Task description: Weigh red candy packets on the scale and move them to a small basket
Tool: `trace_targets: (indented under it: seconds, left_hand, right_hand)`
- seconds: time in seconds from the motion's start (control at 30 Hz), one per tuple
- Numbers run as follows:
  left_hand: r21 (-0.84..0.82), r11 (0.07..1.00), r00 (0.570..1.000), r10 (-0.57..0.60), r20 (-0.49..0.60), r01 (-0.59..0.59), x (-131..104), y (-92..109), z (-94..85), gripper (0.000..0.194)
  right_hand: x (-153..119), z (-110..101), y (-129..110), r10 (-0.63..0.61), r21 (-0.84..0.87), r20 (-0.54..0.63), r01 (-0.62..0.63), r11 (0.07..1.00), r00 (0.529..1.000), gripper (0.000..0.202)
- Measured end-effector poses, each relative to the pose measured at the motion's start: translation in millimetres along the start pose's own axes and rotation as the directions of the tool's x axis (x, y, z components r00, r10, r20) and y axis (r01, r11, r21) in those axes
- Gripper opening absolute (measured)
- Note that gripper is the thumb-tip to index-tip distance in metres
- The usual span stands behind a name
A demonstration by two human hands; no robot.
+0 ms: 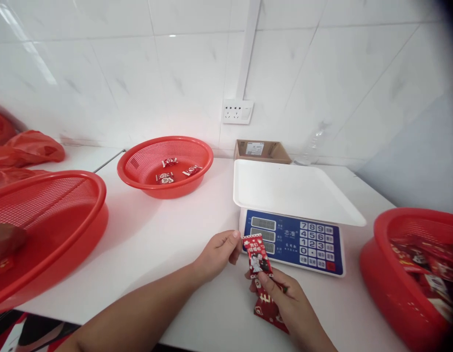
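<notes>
My right hand (290, 298) is closed round a small red packet (256, 254) printed with white lettering and a cartoon couple, the thumb pressing its lower end. A larger dark red wrapper (268, 308) with pale lettering lies under the same hand, partly covered by its fingers. The fingers of my left hand (219, 254) are pinched together at the upper left corner of the small packet. Just beyond both hands stands a white and blue digital scale (288, 239) with a bare white tray (288, 188); the packet overlaps the scale's display in view.
A red basket (380, 244) full of packets stands at right. Another red basket (127, 178) behind holds several small candies (164, 177). In the left basket (101, 195) is another person's hand (6, 242). A cardboard box (261, 150) sits behind the scale; red bags (32, 146) lie far left.
</notes>
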State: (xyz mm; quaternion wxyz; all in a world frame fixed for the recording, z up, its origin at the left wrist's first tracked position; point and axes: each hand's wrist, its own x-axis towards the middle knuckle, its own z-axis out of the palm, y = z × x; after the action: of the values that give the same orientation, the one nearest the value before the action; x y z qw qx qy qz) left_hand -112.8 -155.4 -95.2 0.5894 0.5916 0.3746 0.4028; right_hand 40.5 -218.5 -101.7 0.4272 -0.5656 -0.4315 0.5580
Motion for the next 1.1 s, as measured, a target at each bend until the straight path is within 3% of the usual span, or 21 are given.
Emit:
trace_targets:
  seconds: [0.13,0.23,0.4,0.47,0.53,0.57,0.63,0.7,0.83,0.9,0.93,1.0,1.07,1.1]
  left_hand:
    - [0.003,1.000,1.000,-0.003,-0.001,0.003,0,1,-0.2,0.043]
    - [0.010,1.000,1.000,-0.002,0.002,0.002,-2,2,1.1,0.043]
    - [0.003,1.000,1.000,-0.010,0.011,0.010,-4,1,5.2,0.044]
    - [0.008,1.000,1.000,-0.006,0.029,0.006,-6,0,6.2,0.044]
    - [0.021,1.000,0.999,-0.004,0.042,0.004,-7,0,6.7,0.044]
    - [0.029,1.000,0.999,-0.004,0.046,0.003,-8,0,6.7,0.044]
    - [0.045,0.999,0.999,-0.002,0.052,0.000,-9,1,6.9,0.044]
    - [0.061,0.998,0.998,0.000,0.056,-0.004,-10,2,7.4,0.044]
    - [0.085,0.996,0.998,0.004,0.059,-0.009,-11,5,8.3,0.045]
    - [0.093,0.996,0.998,0.001,0.064,-0.007,-11,5,8.4,0.046]
    - [0.097,0.995,0.998,-0.001,0.070,-0.006,-11,5,8.5,0.046]
    - [0.102,0.995,0.997,-0.002,0.083,-0.006,-12,4,8.8,0.046]
    - [0.110,0.994,0.996,-0.004,0.093,-0.006,-12,4,9.3,0.045]
    - [0.117,0.993,0.995,-0.006,0.096,-0.005,-12,4,9.6,0.045]
  right_hand:
    - [15,-5,-36,0.084,0.288,-0.053,-0.066,0.955,0.995,0.039]
    - [27,-9,-65,0.061,0.422,-0.090,-0.018,0.906,0.994,0.038]
    - [20,-9,-82,0.053,0.424,-0.020,-0.040,0.905,0.998,0.045]
    - [15,-12,-86,0.023,0.367,-0.052,-0.003,0.930,0.998,0.045]
    - [18,-17,-93,-0.101,0.289,-0.192,0.155,0.945,0.976,0.043]
    - [23,-22,-99,-0.183,0.233,-0.287,0.253,0.939,0.940,0.041]
    - [39,-33,-112,-0.337,0.101,-0.463,0.427,0.899,0.820,0.040]
    - [59,-46,-122,-0.422,-0.006,-0.560,0.506,0.863,0.713,0.047]
    - [87,-65,-125,-0.476,-0.339,-0.573,0.336,0.879,0.667,0.065]
    - [91,-67,-119,-0.575,-0.606,-0.496,0.215,0.766,0.650,0.062]
    - [91,-67,-115,-0.609,-0.726,-0.427,0.148,0.672,0.669,0.058]
    - [92,-64,-107,-0.574,-0.875,-0.281,0.040,0.482,0.769,0.053]
    - [94,-59,-102,-0.474,-0.927,-0.193,-0.001,0.375,0.859,0.053]
    - [95,-56,-101,-0.443,-0.935,-0.160,0.008,0.355,0.882,0.053]
